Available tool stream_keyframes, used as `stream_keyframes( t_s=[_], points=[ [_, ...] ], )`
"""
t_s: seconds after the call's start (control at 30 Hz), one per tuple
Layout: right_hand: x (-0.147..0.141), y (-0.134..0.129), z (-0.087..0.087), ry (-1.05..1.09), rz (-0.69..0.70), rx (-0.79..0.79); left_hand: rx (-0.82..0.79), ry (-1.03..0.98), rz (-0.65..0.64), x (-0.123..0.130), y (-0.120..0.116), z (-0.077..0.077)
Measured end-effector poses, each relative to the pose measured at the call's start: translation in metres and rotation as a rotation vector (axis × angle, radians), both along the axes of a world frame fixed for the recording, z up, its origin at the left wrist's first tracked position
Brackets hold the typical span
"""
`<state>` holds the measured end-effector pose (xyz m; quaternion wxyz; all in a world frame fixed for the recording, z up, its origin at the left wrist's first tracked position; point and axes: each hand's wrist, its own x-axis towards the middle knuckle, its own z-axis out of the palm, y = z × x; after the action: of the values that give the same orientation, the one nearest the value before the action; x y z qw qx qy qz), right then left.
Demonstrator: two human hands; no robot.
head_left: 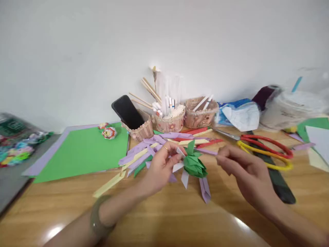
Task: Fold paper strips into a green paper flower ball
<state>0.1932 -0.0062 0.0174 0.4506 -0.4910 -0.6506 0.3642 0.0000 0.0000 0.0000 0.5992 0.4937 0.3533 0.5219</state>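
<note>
My left hand (164, 161) pinches the edge of a green folded-paper piece (194, 165), with white and purple paper strips sticking out around it. From its right side a purple paper strip (207, 152) runs across to my right hand (243, 171), whose thumb and fingers are closed on the strip's end. One purple strip (205, 190) hangs down from the piece toward the table. Behind my left hand lies a heap of loose purple, yellow, red and green paper strips (138, 152).
Green paper sheets (84, 151) lie at left. Three small baskets stand along the wall, one (141, 132) holding a phone (128, 111). Red-and-yellow-handled scissors (272, 151) rest at right over a dark flat object (282, 187). A plastic cup (288, 106) stands behind.
</note>
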Motion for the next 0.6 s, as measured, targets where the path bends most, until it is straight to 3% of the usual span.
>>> stream_keyframes(
  t_s=[0.13, 0.3, 0.47, 0.6],
  points=[
    [-0.008, 0.006, 0.007, -0.017, 0.010, -0.008, -0.020, -0.055, -0.123, -0.001, 0.000, 0.000],
    [-0.012, 0.004, 0.012, -0.049, 0.278, -0.136, -0.082, -0.085, -0.246, 0.000, 0.001, 0.000],
    [-0.014, 0.001, 0.009, -0.156, 0.237, -0.063, -0.220, -0.013, -0.261, -0.002, 0.000, 0.002],
    [-0.015, -0.002, 0.003, -0.280, 0.188, 0.125, -0.241, -0.006, -0.205, -0.001, -0.003, 0.003]
  ],
)
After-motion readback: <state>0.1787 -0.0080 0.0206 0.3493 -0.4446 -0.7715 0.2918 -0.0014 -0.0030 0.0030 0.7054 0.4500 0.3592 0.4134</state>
